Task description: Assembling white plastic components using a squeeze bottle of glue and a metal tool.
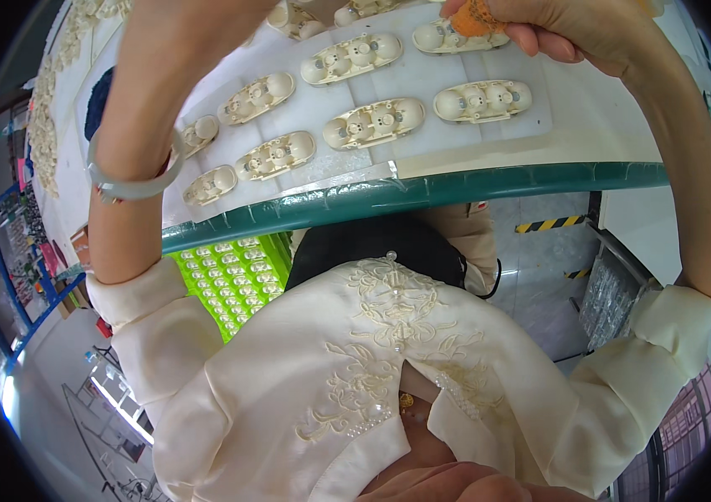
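Observation:
My right hand [569, 29] is at the upper right with its fingers curled, over one end of a cream oval plastic shell [435, 38]. An orange textured cover [478, 17], like a rubber finger cot, shows at its fingertips. What the fingers grip, if anything, is hidden. My left hand [205, 21] runs out at the top edge, so its fingers cannot be seen; a pale bangle [136, 188] circles that arm. Between the arms, similar shells with rounded domes and small grey inserts lie in rows, among them one near the front [483, 101].
A whitish sheet [531, 130] lies beneath the shells on a white table with a green front edge [456, 186]. Small cream parts [42, 125] are heaped at the far left. Below the edge, a bright green tray [234, 276] holds several rows of parts.

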`<act>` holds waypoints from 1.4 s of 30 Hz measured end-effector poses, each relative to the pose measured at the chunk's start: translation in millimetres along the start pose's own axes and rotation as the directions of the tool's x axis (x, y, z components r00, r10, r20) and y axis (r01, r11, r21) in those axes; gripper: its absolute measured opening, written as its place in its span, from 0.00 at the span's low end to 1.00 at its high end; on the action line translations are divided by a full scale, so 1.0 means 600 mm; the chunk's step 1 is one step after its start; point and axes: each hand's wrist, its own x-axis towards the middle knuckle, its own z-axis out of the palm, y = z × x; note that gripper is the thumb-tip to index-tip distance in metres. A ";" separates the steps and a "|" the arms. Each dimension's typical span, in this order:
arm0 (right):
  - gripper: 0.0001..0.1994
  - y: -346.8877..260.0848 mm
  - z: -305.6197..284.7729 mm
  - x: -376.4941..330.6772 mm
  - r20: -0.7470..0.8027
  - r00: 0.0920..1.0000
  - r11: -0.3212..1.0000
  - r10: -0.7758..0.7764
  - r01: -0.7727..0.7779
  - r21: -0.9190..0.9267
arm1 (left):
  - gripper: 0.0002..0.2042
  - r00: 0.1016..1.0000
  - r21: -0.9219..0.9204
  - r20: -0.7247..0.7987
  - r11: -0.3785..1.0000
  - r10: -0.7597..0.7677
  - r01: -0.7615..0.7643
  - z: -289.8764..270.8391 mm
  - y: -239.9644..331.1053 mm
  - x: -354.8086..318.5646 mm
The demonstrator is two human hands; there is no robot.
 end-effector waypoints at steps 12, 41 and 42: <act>0.09 0.011 0.002 0.007 -0.044 0.997 0.990 0.056 -0.049 0.129 | 0.05 0.941 -0.010 0.211 0.962 -0.264 0.272 -0.014 -0.020 -0.056; 0.10 0.016 0.007 0.010 -0.051 0.998 0.992 -0.033 0.039 0.117 | 0.04 0.981 0.064 0.175 0.995 -0.086 0.076 -0.006 -0.028 -0.057; 0.10 0.020 0.002 0.003 -0.062 0.998 0.992 -0.026 0.034 0.120 | 0.04 0.980 0.058 0.182 0.996 -0.076 0.066 -0.003 -0.023 -0.053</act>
